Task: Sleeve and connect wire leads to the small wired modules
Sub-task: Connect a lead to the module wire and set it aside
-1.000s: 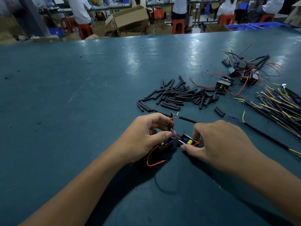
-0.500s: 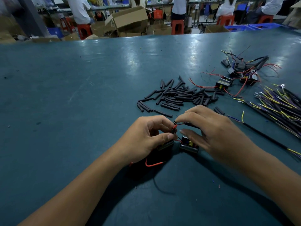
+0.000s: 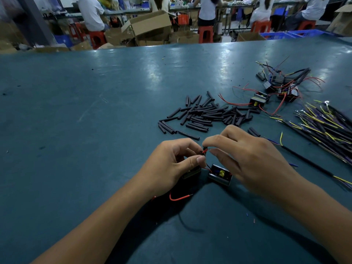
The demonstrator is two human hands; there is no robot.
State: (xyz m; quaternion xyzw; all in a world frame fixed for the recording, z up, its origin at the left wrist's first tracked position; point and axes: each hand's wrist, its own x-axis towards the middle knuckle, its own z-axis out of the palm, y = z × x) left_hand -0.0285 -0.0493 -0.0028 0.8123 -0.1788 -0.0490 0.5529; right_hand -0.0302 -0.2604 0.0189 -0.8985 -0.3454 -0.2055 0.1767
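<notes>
- The step in hand looks like joining two thin wire ends, so the ends are best kept tip to tip and held very still while they are joined.
- A black tube from the pile of sleeves (image 3: 207, 113), above the hands in the middle of the frame, is best slid on before the joint is closed.
- The left hand (image 3: 171, 164) is curled tight; a red wire lead (image 3: 204, 151) is pinched between its thumb and first finger.
- The right hand (image 3: 245, 155) is curled too, and the same small spot is pinched by its fingertips. What lies under them is hidden.
- A small black module (image 3: 220, 174) with a yellow part sits on the bench (image 3: 95, 111), just below the fingers, near the frame's middle.
- A second module (image 3: 191, 172) is half hidden under the left hand.
- A loose red wire (image 3: 180, 197) lies lower down.
- More modules (image 3: 260, 99) and a wire bundle (image 3: 323, 121) wait at the right.
</notes>
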